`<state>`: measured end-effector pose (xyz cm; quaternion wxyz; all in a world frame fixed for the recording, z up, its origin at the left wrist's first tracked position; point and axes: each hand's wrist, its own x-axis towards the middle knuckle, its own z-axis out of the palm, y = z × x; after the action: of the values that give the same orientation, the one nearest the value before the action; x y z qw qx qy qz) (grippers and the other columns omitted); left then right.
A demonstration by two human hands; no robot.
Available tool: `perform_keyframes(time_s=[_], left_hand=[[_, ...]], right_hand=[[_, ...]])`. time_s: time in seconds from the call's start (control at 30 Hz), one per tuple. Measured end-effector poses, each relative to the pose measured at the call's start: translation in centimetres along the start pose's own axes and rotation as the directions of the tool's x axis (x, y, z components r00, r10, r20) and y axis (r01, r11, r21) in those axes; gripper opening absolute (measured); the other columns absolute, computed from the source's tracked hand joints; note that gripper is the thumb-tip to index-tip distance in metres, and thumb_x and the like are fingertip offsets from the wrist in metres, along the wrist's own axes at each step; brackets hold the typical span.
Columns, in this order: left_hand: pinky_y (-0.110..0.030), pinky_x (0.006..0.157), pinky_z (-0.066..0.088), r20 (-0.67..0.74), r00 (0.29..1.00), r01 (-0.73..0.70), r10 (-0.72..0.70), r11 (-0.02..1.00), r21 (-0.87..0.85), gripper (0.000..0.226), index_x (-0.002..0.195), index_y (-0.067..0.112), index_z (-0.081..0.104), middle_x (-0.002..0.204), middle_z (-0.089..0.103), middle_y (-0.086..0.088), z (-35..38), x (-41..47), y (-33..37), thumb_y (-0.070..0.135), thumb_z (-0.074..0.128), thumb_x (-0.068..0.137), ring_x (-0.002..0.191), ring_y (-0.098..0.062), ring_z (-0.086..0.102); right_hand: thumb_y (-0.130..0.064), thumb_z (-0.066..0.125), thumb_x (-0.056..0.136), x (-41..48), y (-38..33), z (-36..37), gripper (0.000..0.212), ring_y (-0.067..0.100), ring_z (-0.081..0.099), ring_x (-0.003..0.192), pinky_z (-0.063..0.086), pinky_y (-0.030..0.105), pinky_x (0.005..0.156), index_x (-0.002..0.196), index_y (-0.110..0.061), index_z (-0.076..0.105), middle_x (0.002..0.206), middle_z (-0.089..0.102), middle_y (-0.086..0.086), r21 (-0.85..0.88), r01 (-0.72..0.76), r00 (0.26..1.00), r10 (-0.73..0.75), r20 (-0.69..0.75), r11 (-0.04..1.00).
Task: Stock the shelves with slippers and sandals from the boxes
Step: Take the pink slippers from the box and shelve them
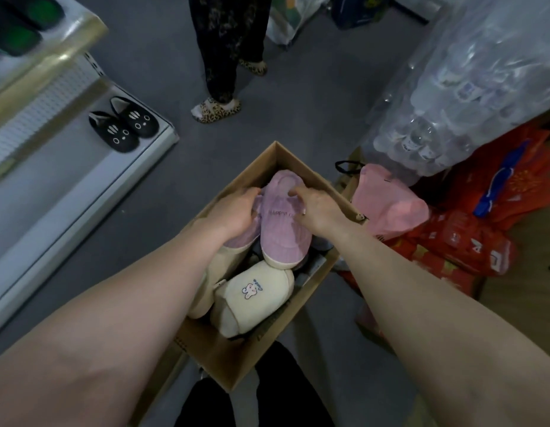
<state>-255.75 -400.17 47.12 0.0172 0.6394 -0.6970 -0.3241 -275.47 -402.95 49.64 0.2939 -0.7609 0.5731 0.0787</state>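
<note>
1. Far left, the shelf (82, 186) carries a pair of black slippers (122, 124) at its front corner
2. Over to the cardboard box (224, 355) on the floor: the left hand (233, 211) curls over the left one of the purple slippers (279, 232), gripping it
3. The right hand (316, 208) sits close beside, fingers hooked into the opening of the other purple one
4. Both purple slippers lie on top in the box, cream slippers (255, 291) packed against them
5. Right of the box, a pink bag (387, 208), with red packs (461, 241) beside it
</note>
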Motion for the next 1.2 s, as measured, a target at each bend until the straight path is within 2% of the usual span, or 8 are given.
perform_keyframes(time_s=[0.27, 0.4, 0.57, 0.63, 0.77, 0.9, 1.0, 1.2], left_hand=[[-0.039, 0.112, 0.032, 0.167, 0.986, -0.006, 0.008, 1.0, -0.007, 0.06, 0.153, 0.029, 0.02, 0.158, 0.026, 0.002, 1.5, 1.1, -1.1, 0.05, 0.033, 0.098, 0.137, -0.028, 0.038], [-0.033, 0.102, 0.035, 0.217, 0.965, 0.17, -0.147, 0.981, -0.093, 0.073, 0.148, 0.038, 0.029, 0.15, 0.039, 0.005, 2.6, 1.4, -1.6, 0.07, 0.008, 0.086, 0.131, -0.024, 0.043], [-0.034, 0.081, 0.038, 0.089, 0.993, 0.067, -0.071, 0.997, 0.05, 0.041, 0.13, 0.024, 0.047, 0.125, 0.053, 0.0, 1.9, 0.0, -0.3, 0.04, 0.022, 0.102, 0.098, -0.017, 0.048], [-0.032, 0.076, 0.035, 0.058, 0.997, 0.035, -0.042, 0.992, 0.118, 0.032, 0.124, 0.023, 0.048, 0.12, 0.051, -0.004, 1.2, -0.7, -0.5, 0.037, 0.034, 0.099, 0.094, -0.017, 0.045], [-0.036, 0.079, 0.043, 0.0, 0.999, -0.045, 0.046, 0.98, 0.191, 0.021, 0.102, 0.02, 0.056, 0.116, 0.046, -0.004, -1.1, -2.7, -0.2, 0.034, 0.063, 0.087, 0.101, -0.024, 0.047], [-0.042, 0.093, 0.046, -0.055, 0.994, -0.083, 0.096, 0.975, 0.205, 0.025, 0.093, 0.021, 0.062, 0.138, 0.043, 0.003, -3.3, -4.7, -0.5, 0.039, 0.072, 0.078, 0.122, -0.026, 0.039], [-0.036, 0.094, 0.044, -0.135, 0.98, -0.126, 0.149, 0.978, 0.165, 0.022, 0.08, 0.024, 0.056, 0.121, 0.057, 0.003, -5.1, -6.6, -0.1, 0.039, 0.072, 0.076, 0.131, -0.021, 0.037], [-0.03, 0.052, 0.032, -0.247, 0.954, -0.164, 0.171, 0.985, 0.047, 0.027, 0.072, 0.022, 0.044, 0.072, 0.053, 0.004, -8.0, -11.1, 1.7, 0.035, 0.066, 0.08, 0.07, -0.024, 0.056]], right_hand=[[-0.035, 0.064, 0.088, 0.5, 0.2, 1.5, 0.055, 0.029, 0.049, 0.115, 0.045, 0.039, 0.095, 0.137, -0.022, 0.042, 0.132, 0.05, 0.01, -0.086, 0.029, 0.999, -0.025, 0.041, 0.996], [-0.05, 0.063, 0.087, -0.1, -0.3, 1.1, 0.063, 0.031, 0.049, 0.118, 0.045, 0.043, 0.096, 0.137, -0.018, 0.042, 0.136, 0.048, 0.012, -0.126, -0.001, 1.0, 0.003, 0.017, 0.992], [-0.052, 0.059, 0.089, -1.2, -0.7, -0.3, 0.034, 0.026, 0.051, 0.101, 0.044, 0.039, 0.083, 0.1, -0.02, 0.054, 0.116, 0.053, 0.01, -0.152, -0.014, 0.995, 0.029, 0.095, 0.988], [-0.047, 0.058, 0.091, -2.1, -0.7, -0.7, 0.034, 0.022, 0.05, 0.093, 0.038, 0.033, 0.074, 0.105, -0.017, 0.056, 0.106, 0.052, 0.007, -0.12, -0.023, 0.995, 0.035, 0.098, 0.993], [-0.04, 0.059, 0.093, -4.2, -1.1, -1.5, 0.034, 0.016, 0.049, 0.084, 0.03, 0.02, 0.058, 0.115, -0.013, 0.057, 0.102, 0.058, 0.004, -0.07, -0.085, 0.995, 0.088, 0.038, 0.994], [-0.04, 0.06, 0.093, -6.1, -2.8, -2.7, 0.038, 0.019, 0.051, 0.089, 0.034, 0.025, 0.065, 0.117, -0.012, 0.056, 0.095, 0.052, 0.003, -0.093, -0.128, 0.992, 0.127, -0.014, 0.987], [-0.042, 0.063, 0.09, -7.6, -4.5, -3.7, 0.043, 0.025, 0.055, 0.092, 0.037, 0.029, 0.069, 0.118, -0.01, 0.058, 0.101, 0.061, 0.01, -0.129, -0.119, 0.993, 0.115, -0.041, 0.984], [-0.045, 0.065, 0.087, -11.2, -8.5, -5.1, 0.041, 0.033, 0.058, 0.098, 0.038, 0.032, 0.07, 0.11, -0.012, 0.061, 0.1, 0.062, 0.012, -0.19, -0.082, 0.991, 0.06, -0.116, 0.978]])
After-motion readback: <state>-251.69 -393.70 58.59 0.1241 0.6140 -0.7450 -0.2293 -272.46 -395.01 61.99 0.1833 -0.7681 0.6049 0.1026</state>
